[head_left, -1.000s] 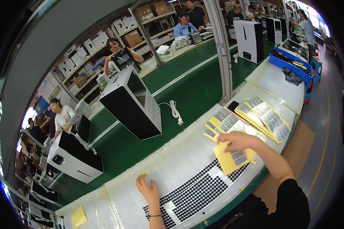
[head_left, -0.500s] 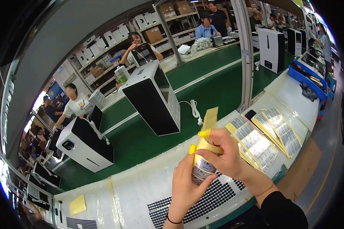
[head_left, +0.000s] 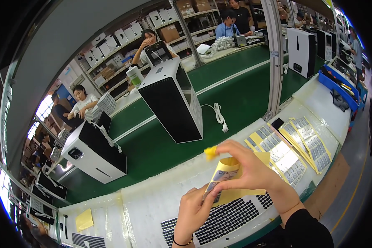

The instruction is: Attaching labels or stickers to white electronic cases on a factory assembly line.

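Over the white bench [head_left: 146,194], both my hands grip a curled sheet of labels [head_left: 225,173] with yellow backing. My left hand [head_left: 191,213] is closed on its lower left part, thumb along the edge. From the right, my right hand [head_left: 254,171] pinches the bent sheet, thumb on its printed face and index finger reaching over the top. A yellow finger cot [head_left: 211,153] covers the tip of that index finger. Below lies a sheet of black round dots [head_left: 231,219], partly hidden by my hands. More label sheets [head_left: 291,167] rest to the right.
Beyond the bench, a green conveyor [head_left: 153,157] carries a tall black-and-white appliance [head_left: 173,107] and another one [head_left: 93,155] to its left. A metal post [head_left: 275,62] rises at the bench's far edge. A phone [head_left: 277,123] and blue bin [head_left: 339,87] are at right. Co-workers stand across.
The label sheet, rolled around before, is now opened out and bent toward the right. My right hand has moved lower, its index finger pointing left. The view has shifted slightly.
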`<state>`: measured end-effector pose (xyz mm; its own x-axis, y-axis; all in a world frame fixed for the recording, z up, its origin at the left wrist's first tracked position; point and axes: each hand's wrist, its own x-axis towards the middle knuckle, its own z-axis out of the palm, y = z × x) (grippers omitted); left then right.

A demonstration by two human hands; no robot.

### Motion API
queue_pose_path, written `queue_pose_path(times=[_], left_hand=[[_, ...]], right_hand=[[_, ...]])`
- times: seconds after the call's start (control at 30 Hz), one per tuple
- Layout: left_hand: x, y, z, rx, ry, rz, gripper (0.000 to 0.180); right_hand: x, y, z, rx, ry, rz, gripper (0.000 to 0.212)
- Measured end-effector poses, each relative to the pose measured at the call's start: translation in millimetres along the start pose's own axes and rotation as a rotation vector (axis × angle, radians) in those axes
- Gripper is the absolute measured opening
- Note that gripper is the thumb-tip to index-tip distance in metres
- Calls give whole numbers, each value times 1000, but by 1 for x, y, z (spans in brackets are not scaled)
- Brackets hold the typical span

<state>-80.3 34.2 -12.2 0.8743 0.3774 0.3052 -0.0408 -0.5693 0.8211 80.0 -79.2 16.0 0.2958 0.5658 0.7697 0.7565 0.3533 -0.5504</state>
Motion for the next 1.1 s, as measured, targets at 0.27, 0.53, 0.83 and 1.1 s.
queue_pose_path(times=[0.27,0.53,0.83,1.1], left_hand=[[-5,5,-3,139,-130,68,20],[-6,5,-20,-51,-153,23,27],[-10,1,-11,-420,125,42,42],[-8,-2,-17,-416,169,-23,48]], right_hand=[[-5,-7,-7,189,-259,326,30],[-3,-15,-15,437,-82,560,19],[-9,-9,-4,491,-55,454,15],[-8,-7,8,264,-65,278,20]])
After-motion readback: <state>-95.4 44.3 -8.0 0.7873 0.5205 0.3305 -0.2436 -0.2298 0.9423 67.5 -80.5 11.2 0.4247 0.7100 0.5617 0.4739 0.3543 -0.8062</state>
